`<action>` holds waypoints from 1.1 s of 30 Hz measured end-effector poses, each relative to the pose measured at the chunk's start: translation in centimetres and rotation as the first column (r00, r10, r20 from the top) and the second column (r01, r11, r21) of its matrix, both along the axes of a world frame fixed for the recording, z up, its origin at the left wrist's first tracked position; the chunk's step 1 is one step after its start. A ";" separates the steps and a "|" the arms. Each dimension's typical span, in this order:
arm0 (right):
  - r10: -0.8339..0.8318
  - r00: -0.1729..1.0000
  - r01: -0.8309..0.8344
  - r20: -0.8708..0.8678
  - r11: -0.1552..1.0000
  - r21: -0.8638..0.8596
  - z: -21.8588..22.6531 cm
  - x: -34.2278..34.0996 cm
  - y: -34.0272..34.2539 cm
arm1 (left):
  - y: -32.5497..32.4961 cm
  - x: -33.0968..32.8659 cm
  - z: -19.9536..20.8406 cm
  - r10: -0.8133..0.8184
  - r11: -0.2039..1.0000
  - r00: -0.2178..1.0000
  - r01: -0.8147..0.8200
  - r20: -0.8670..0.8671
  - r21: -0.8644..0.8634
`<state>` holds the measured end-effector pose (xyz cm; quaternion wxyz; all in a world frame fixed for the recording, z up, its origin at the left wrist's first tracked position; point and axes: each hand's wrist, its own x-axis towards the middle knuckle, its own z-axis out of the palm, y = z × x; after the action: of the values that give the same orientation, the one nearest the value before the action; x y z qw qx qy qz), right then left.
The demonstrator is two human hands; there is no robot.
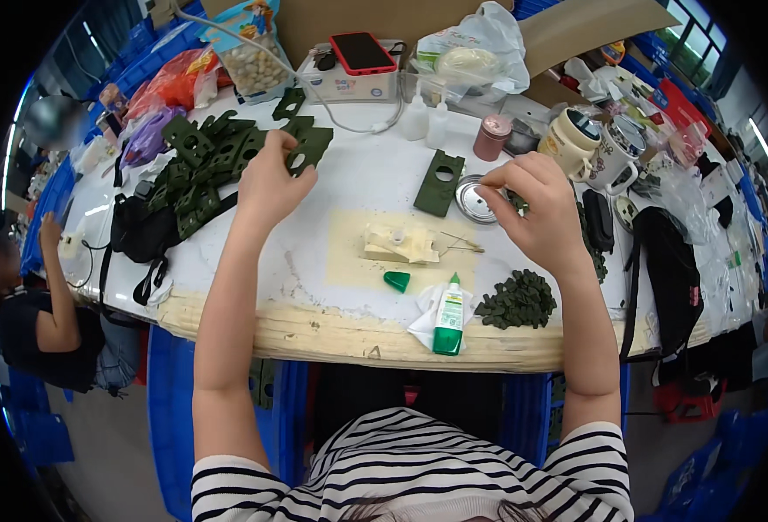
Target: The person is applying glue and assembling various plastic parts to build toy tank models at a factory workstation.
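— Two hands are up over the bench [253, 261] in our head view, and each has its own job. Our left hand [271, 178] is closed in a pinch on a dark green flat plate with a round hole [307, 146], lifted just off the edge of the heap of green plates [206, 165] at the far left. We keep that heap on the left side so the left hand can draw from it without crossing over.

— And the right?

— Our right hand [536, 209] is curled, thumb and forefinger nipped together on a small dark green piece [518, 203]; the other fingers are loosely folded. It hangs just beside the round metal dish [474, 200], and a pile of small dark pieces [516, 300] lies near the front edge under the right wrist, so the small parts stay on their own side.

— What sits between the hands?

— A pale work mat [349, 252] with a cream-coloured block fixture [401, 244] on it, dead centre where both hands can meet. Another green plate [439, 183] lies flat just behind it. A green glue bottle [449, 317] lies on a white cloth at the front, its green cap [396, 280] off and apart, which we judge keeps the nozzle ready.

— Anything else?

— A red phone [362, 52] rests on a box at the back, well apart from the work.
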<state>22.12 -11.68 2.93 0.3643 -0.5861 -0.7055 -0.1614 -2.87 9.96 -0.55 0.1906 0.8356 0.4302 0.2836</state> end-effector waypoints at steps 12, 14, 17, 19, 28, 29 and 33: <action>0.409 0.854 -0.515 -0.320 0.752 -0.413 0.4 0.2 -0.6 | -5.3 5.1 4.4 -0.288 0.773 0.655 0.589 0.698 -0.234; 0.556 0.772 -0.617 -0.308 0.539 -0.573 0.5 -1.3 -1.7 | -5.4 5.0 3.2 -0.272 0.682 0.639 0.656 0.719 -0.324; 0.542 0.841 -0.392 0.001 0.609 -0.690 -1.0 -4.7 -3.4 | -5.9 4.6 2.9 -0.226 0.644 0.657 0.654 0.719 -0.396; 0.537 0.839 -0.323 0.092 0.627 -0.709 -1.5 -5.6 -3.5 | -6.0 4.4 3.1 -0.212 0.663 0.647 0.646 0.733 -0.378; 0.472 0.799 -0.590 -0.372 0.737 -0.331 1.2 -4.9 -1.9 | -6.6 4.2 2.2 -0.234 0.608 0.620 0.694 0.748 -0.385; 0.433 0.798 -0.572 -0.420 0.764 -0.299 1.3 -4.4 -2.2 | -6.6 4.1 2.1 -0.236 0.603 0.622 0.696 0.747 -0.390; 0.412 0.713 -0.302 -0.568 0.911 0.281 1.7 -2.6 -3.5 | -7.0 4.0 2.1 -0.244 0.592 0.608 0.711 0.756 -0.381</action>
<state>19.51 -15.20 4.61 0.6458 -0.4256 -0.6316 0.0536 1.09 3.01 1.55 0.6743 0.6533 0.1488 0.3103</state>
